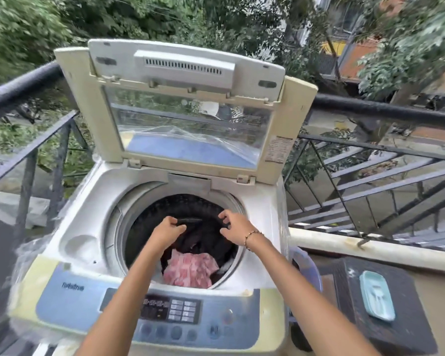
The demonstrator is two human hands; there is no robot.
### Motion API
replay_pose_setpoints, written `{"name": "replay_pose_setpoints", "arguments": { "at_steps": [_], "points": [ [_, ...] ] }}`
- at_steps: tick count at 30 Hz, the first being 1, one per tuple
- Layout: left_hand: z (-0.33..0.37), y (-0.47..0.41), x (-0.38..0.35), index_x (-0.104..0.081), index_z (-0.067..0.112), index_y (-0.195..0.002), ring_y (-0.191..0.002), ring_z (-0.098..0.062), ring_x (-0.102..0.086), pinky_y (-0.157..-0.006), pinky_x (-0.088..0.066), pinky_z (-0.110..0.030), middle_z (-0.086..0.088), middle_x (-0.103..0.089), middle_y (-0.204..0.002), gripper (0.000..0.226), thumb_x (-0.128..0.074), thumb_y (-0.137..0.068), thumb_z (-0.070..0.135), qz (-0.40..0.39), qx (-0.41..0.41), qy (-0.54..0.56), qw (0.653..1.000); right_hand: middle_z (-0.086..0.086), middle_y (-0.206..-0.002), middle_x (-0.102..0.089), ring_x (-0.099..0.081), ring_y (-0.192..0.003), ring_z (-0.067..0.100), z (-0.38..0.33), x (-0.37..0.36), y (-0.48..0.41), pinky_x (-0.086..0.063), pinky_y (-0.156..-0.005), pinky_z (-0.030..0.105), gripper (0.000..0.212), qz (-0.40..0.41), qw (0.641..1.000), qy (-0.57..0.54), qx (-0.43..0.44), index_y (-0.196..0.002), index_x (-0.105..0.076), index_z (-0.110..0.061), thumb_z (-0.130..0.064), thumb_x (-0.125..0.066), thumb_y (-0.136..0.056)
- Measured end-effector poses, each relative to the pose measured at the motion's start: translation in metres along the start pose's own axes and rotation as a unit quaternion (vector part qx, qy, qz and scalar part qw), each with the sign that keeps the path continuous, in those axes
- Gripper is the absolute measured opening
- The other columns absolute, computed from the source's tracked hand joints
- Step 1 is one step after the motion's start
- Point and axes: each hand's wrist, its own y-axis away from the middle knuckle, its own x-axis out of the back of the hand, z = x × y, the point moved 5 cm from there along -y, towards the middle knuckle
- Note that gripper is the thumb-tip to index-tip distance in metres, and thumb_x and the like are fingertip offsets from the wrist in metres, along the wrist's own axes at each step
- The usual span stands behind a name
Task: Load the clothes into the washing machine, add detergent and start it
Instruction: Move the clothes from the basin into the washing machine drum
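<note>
A white top-loading washing machine (88, 222) stands in front of me with its lid (185, 98) raised upright. In the drum lie a dark garment (206, 240) and, nearer me, a pink patterned cloth (190, 269). My left hand (167, 231) is over the drum and grips the edge of the dark garment. My right hand (233, 226) hovers beside it with its fingers spread and loosely curled, holding nothing. The control panel (170, 310) with buttons and a display lies along the front edge.
A black metal railing (31, 150) runs behind and to both sides of the machine. At the right stands a dark box (385, 314) with a light blue tray (376, 295) on top. A purple basket (306, 265) shows between the machine and the box.
</note>
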Motion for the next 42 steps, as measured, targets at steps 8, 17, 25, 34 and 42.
{"name": "replay_pose_setpoints", "arguments": {
  "at_steps": [8,17,25,34,42],
  "points": [
    [0.102,0.074,-0.046,-0.056,0.017,-0.103,-0.062,-0.015,-0.062,-0.072,-0.053,-0.037,-0.003,-0.067,-0.076,0.017,-0.053,-0.092,0.030,0.068,-0.159,0.184,0.968,-0.002,-0.087,-0.066,-0.060,-0.076,0.014,0.022,0.071,0.040,-0.049,-0.076,0.024,0.017,0.248,0.954,-0.153,0.073,-0.093,-0.063,-0.014,-0.004,-0.053,-0.085],
    [0.209,0.146,-0.218,-0.055,0.023,-0.095,-0.057,-0.013,-0.053,-0.057,-0.046,-0.031,0.003,-0.058,-0.065,0.009,-0.048,-0.095,0.028,-0.042,-0.248,0.236,0.939,0.000,-0.079,-0.068,-0.065,-0.074,0.021,0.198,0.141,0.079,-0.051,-0.068,0.028,0.013,0.324,0.920,-0.204,-0.083,-0.084,-0.062,-0.018,-0.008,-0.054,-0.085],
    [0.118,0.061,-0.414,-0.050,0.024,-0.080,-0.057,-0.024,-0.056,-0.060,-0.050,-0.045,-0.013,-0.065,-0.073,0.019,-0.043,-0.096,0.028,-0.070,-0.020,0.122,0.990,0.006,-0.076,-0.067,-0.063,-0.074,0.023,0.382,0.077,0.061,-0.046,-0.067,0.026,0.019,0.222,0.924,-0.207,-0.230,-0.076,-0.060,-0.022,-0.005,-0.056,-0.084],
    [-0.030,-0.067,-0.538,-0.054,0.013,-0.089,-0.064,-0.027,-0.054,-0.071,-0.052,-0.042,-0.012,-0.060,-0.079,0.010,-0.047,-0.091,0.006,-0.077,0.134,0.017,0.988,0.015,-0.089,-0.070,-0.064,-0.082,0.029,0.543,-0.076,-0.009,-0.053,-0.082,0.039,0.012,0.092,0.899,-0.279,-0.326,-0.081,-0.064,-0.009,-0.003,-0.054,-0.087],
    [-0.079,-0.167,-0.608,-0.029,0.013,-0.146,-0.132,-0.034,-0.036,-0.107,-0.033,-0.040,-0.017,-0.032,-0.145,0.069,-0.064,-0.087,0.022,-0.145,0.022,-0.196,0.970,0.006,-0.071,-0.050,-0.048,-0.072,0.021,0.646,-0.203,-0.053,-0.038,-0.066,0.029,0.020,0.021,0.824,-0.341,-0.452,-0.070,-0.051,-0.014,-0.023,-0.054,-0.087]
  ]
}}
